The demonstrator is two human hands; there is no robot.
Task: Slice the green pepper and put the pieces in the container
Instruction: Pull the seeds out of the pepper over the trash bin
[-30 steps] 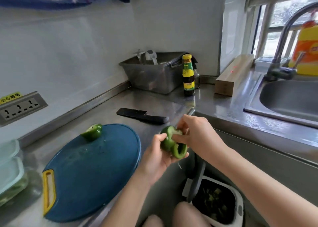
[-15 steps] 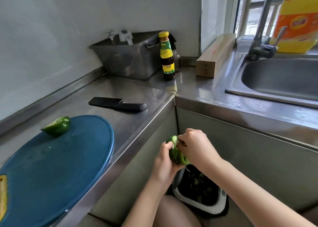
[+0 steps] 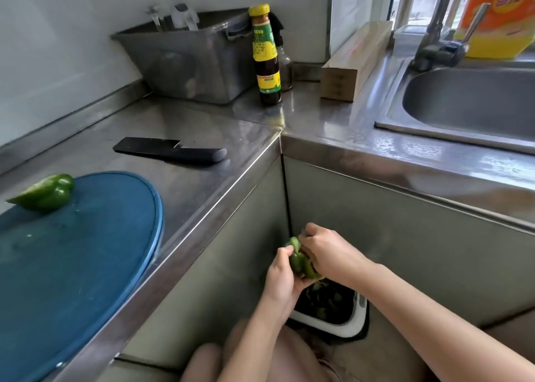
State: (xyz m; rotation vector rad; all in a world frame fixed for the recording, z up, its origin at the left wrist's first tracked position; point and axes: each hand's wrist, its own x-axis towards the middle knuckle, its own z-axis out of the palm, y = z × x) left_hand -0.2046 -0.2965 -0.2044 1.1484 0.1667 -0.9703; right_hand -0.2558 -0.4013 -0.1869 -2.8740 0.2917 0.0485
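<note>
Both hands hold a green pepper half (image 3: 299, 259) low in front of the cabinet, right above a white waste bin (image 3: 341, 325) with dark scraps inside. My left hand (image 3: 285, 277) cups the half from below. My right hand (image 3: 327, 251) has its fingers pressed into the hollow side. The other pepper half (image 3: 43, 193) lies cut side down at the far left edge of the round blue cutting board (image 3: 75, 265). A black knife (image 3: 169, 150) rests flat on the steel counter behind the board.
A steel bin (image 3: 188, 65) with utensils stands in the back corner beside a sauce bottle (image 3: 265, 57). A long cardboard box (image 3: 356, 60) lies toward the sink (image 3: 469, 103), with its tap (image 3: 437, 48) and a yellow detergent jug (image 3: 498, 13). My knees show at the bottom.
My hands have carried the pepper half from counter height down over the waste bin. The view has tilted down and right, and the containers at the left have left the frame.
</note>
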